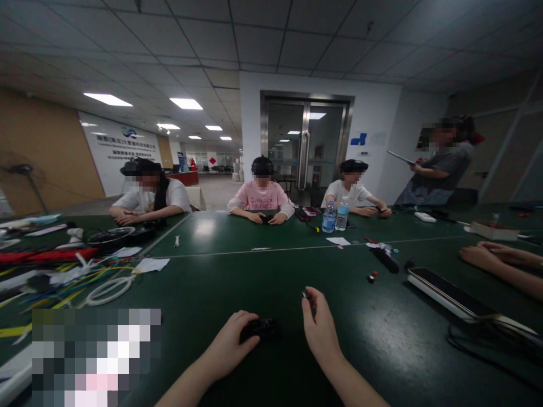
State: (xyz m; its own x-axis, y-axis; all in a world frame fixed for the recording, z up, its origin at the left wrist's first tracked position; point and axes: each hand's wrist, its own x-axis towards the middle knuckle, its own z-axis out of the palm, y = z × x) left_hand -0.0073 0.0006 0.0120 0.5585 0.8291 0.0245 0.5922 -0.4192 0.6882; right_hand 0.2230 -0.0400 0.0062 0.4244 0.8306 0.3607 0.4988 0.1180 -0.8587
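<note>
My left hand [235,341] is closed around one end of a small black device [263,328] that lies on the dark green table. Its exact kind is too dark to make out. To the right of it, my right hand [319,321] is raised a little above the table. Thumb and forefinger pinch a small metallic piece [304,295], too small to name. The two hands are apart, and the piece does not touch the black device.
Cables [111,291], tools and papers crowd the left. Two water bottles [328,218] stand ahead. A phone-topped white box [445,294] and small red parts [372,277] lie right. Several people sit around the table [203,282]; another person's hands [483,259] rest at right.
</note>
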